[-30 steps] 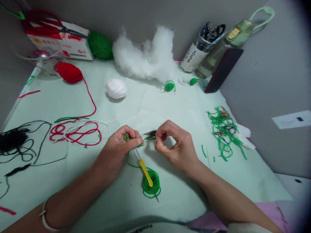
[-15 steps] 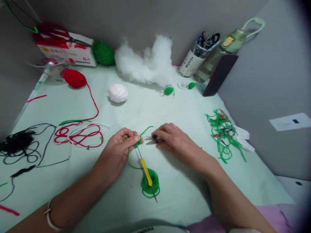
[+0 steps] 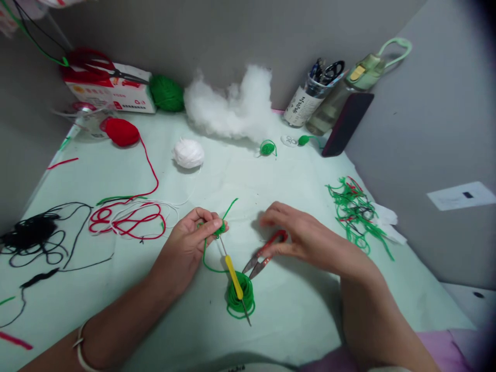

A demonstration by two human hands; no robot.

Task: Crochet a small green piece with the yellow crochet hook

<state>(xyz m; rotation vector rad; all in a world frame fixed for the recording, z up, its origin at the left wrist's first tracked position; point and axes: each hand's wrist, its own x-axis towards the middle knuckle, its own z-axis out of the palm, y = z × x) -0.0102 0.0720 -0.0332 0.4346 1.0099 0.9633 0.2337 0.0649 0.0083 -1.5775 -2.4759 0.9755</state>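
Observation:
My left hand (image 3: 189, 243) pinches a small green crochet piece (image 3: 220, 228) between thumb and fingers; a short green yarn tail sticks up from it. A yellow-handled crochet hook (image 3: 234, 276) runs from that piece down across a coil of green yarn (image 3: 241, 299) on the pale green table (image 3: 294, 310). My right hand (image 3: 310, 240) is closed loosely on the rear of red thread snips (image 3: 265, 254), whose blades point down-left toward the coil.
Red (image 3: 122, 132), white (image 3: 188, 153) and green (image 3: 167, 94) yarn balls and white stuffing (image 3: 232, 106) lie at the back. A pen jar (image 3: 308, 101), bottle (image 3: 351, 85) and phone (image 3: 344, 124) stand back right. Yarn scraps (image 3: 354, 206) lie right, black yarn (image 3: 31, 232) left.
My right hand has drawn back to the right from the crochet piece and brought the snips down low, near the green coil. The left hand keeps its pinch. The green tail now stands free.

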